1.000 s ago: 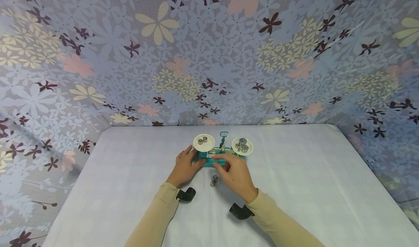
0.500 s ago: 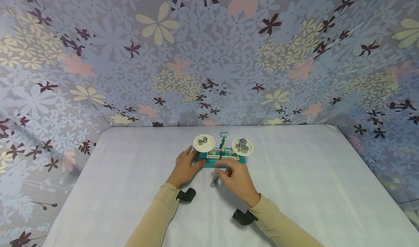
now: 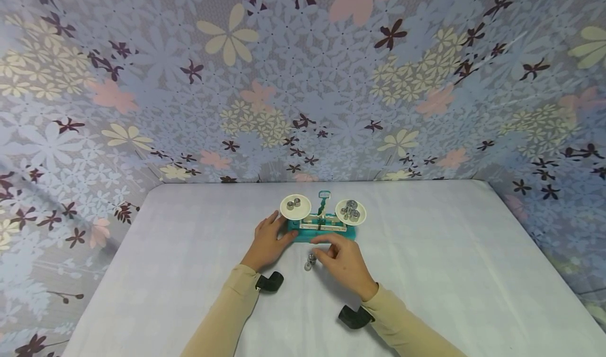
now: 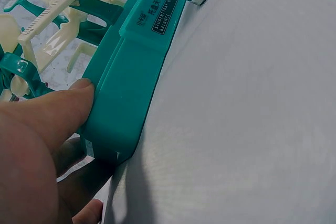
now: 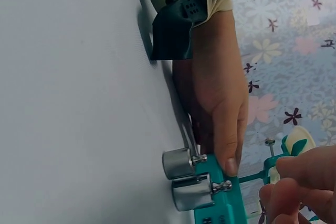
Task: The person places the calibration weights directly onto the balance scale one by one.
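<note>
A teal student balance (image 3: 322, 234) stands on the white-covered table, its white left pan (image 3: 303, 216) bearing two small metal weights (image 3: 293, 203). Several more weights (image 3: 351, 210) lie grouped in the right pan (image 3: 361, 217). My left hand (image 3: 271, 241) grips the left end of the balance base; in the left wrist view the thumb (image 4: 81, 98) presses its side and the fingers lie round the end. Two knobbed metal weights (image 5: 193, 192) stand close together in front of the base. Just right of them hovers my right hand (image 3: 344, 262), fingers loosely bent, holding nothing visible.
The pointer frame (image 3: 324, 195) rises between the pans. A flowered wall covering (image 3: 303, 110) stands behind the table (image 3: 189, 220). Black wrist cameras (image 3: 270, 282) sit beneath both wrists, near the cloth.
My right hand has drawn back from the middle of the balance beam toward the two weights in front, uncovering the scale. My left hand has stayed in place.
</note>
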Demonstrator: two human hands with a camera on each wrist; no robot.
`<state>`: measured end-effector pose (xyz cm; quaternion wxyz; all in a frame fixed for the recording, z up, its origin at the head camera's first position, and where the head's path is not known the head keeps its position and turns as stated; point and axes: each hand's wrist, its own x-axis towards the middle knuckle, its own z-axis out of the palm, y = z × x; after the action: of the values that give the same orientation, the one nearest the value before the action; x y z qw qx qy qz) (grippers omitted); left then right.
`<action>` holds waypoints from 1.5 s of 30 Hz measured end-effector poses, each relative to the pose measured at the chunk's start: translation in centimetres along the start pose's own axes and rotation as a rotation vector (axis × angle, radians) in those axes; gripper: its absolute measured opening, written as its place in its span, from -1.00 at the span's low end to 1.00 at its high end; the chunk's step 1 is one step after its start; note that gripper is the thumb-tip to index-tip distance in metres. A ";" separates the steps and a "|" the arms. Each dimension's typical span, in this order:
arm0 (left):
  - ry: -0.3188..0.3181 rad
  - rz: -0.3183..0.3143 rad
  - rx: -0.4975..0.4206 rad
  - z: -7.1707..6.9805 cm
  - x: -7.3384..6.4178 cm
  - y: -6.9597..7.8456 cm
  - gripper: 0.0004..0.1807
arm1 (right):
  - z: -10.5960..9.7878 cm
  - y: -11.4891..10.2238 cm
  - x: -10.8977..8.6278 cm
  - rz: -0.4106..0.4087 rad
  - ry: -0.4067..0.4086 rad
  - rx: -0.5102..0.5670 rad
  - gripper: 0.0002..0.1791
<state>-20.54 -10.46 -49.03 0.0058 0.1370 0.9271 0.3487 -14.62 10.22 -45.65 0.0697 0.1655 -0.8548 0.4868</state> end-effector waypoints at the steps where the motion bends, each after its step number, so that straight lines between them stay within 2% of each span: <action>1: -0.002 -0.002 0.001 0.0 0.0 0.0 -0.29 | 0.0 0.1 0.0 0.006 -0.003 0.006 -0.80; 13: 0.007 0.017 0.012 0.2 0.1 -0.2 -0.30 | 0.6 1.1 -0.3 0.049 -0.041 0.067 -0.79; 23: 0.007 0.019 0.017 0.1 0.1 -0.3 -0.30 | 0.9 1.8 -0.3 0.137 -0.089 0.068 -0.77; 34: 0.016 0.022 0.014 0.1 0.0 -0.2 -0.31 | 1.1 2.2 -0.3 0.150 -0.102 0.015 -0.83; 45: 0.011 0.025 0.011 0.0 0.0 -0.1 -0.30 | 1.2 2.3 -0.4 0.144 -0.111 0.006 -0.87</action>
<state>-20.54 -10.53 -49.13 -0.0044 0.1465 0.9272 0.3446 -15.01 10.35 -48.21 -0.0133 0.1306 -0.8657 0.4830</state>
